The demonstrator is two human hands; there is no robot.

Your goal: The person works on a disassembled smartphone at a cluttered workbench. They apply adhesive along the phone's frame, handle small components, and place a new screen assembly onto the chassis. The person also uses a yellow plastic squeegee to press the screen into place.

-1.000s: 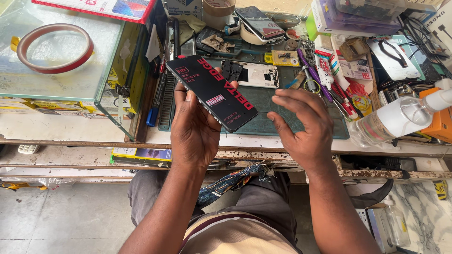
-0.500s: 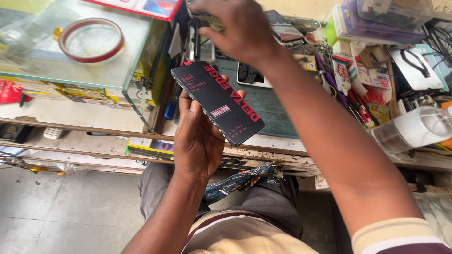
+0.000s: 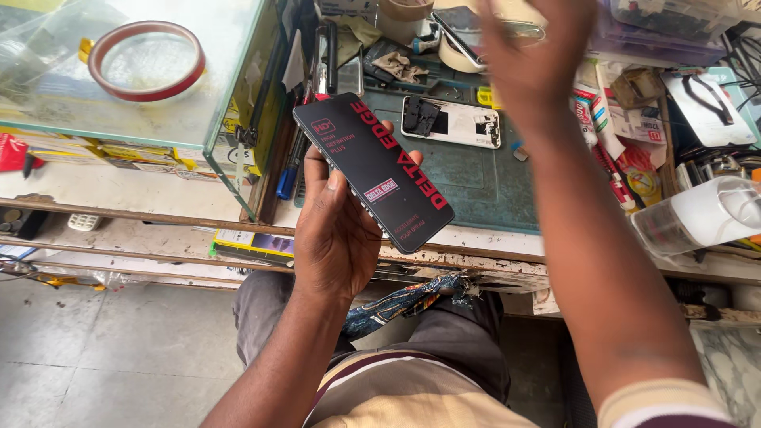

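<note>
1. While the person sits at the counter [image 3: 476, 238], the left hand [image 3: 337, 234] at the centre of the frame is closed round a black phone [image 3: 372, 170], fingers curled on its left edge and thumb tip showing past its right edge. The phone is tilted and raised off the counter, its printed protective film facing up, probably so the face can be looked over.
2. Beyond the phone, a green work mat [image 3: 483, 178] lies on the counter, and on it sits an opened white phone body [image 3: 450, 121], well apart from the held phone.
3. At the upper left of the frame, a red tape ring [image 3: 147, 59] rests on a glass case [image 3: 119, 119].
4. Farthest off, at the top of the frame, the right hand [image 3: 535, 51] is blurred over a clutter of parts; I cannot tell whether it grips anything. It is well apart from the black phone.
</note>
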